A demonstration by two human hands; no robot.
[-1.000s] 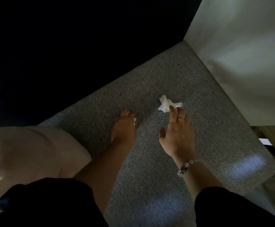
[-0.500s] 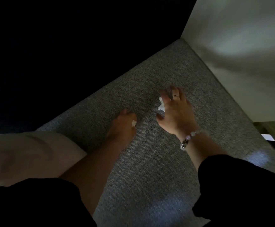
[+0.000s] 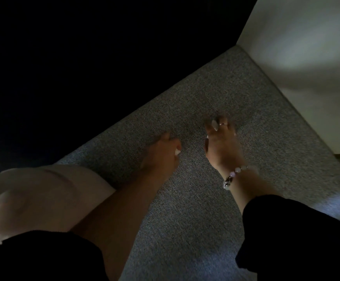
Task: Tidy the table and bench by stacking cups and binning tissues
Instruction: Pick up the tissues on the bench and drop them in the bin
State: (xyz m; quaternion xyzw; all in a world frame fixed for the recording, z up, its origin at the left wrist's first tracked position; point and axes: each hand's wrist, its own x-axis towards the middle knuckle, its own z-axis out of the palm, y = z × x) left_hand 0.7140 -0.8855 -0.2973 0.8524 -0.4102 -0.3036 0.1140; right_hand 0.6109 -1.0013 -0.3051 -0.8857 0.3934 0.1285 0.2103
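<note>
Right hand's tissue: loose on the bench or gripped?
Gripped: the right hand curls over the tissue, only white scraps peeking out. Whether lifted, cannot tell.

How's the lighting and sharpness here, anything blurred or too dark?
Head view: dim overall, top left pure black; a light patch falls on the wall; the right hand is blurred at its fingertips; the left hand sits in shadow.
</note>
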